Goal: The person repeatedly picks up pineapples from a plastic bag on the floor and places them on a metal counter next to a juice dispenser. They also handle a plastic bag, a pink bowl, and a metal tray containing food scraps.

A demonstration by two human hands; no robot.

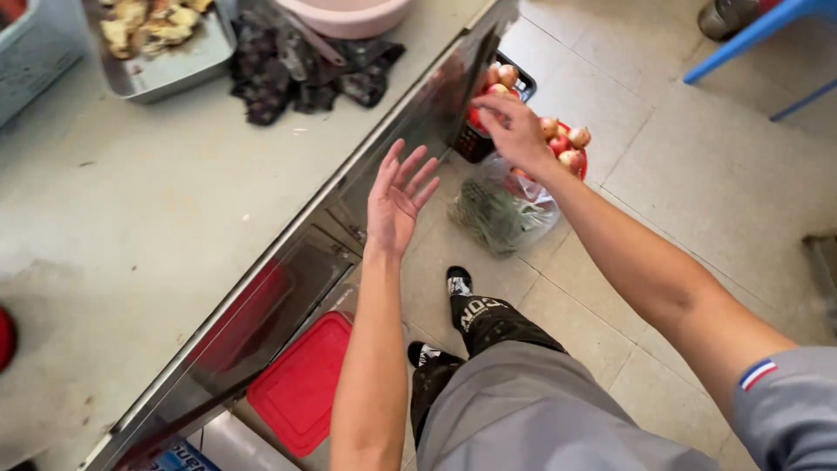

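My left hand (397, 196) hangs open beside the steel counter's front edge (288, 235), palm turned up, fingers spread, holding nothing. My right hand (514, 126) reaches down to the floor, over a black crate (472, 144) and a red basket (577, 161) that hold round red and pale onions (567, 144). Its fingers curl over the onions at the crate's top. Whether they grip one is hidden by the back of the hand. A clear plastic bag of green vegetables (501, 214) lies on the tiles just below that hand.
The counter top (131, 227) carries a metal tray of food scraps (166, 70), a dark crumpled cloth (296, 70) and a pink bowl (349, 16). A red lidded box (301, 384) sits under the counter. Blue chair legs (758, 35) stand at the far right on the tiled floor.
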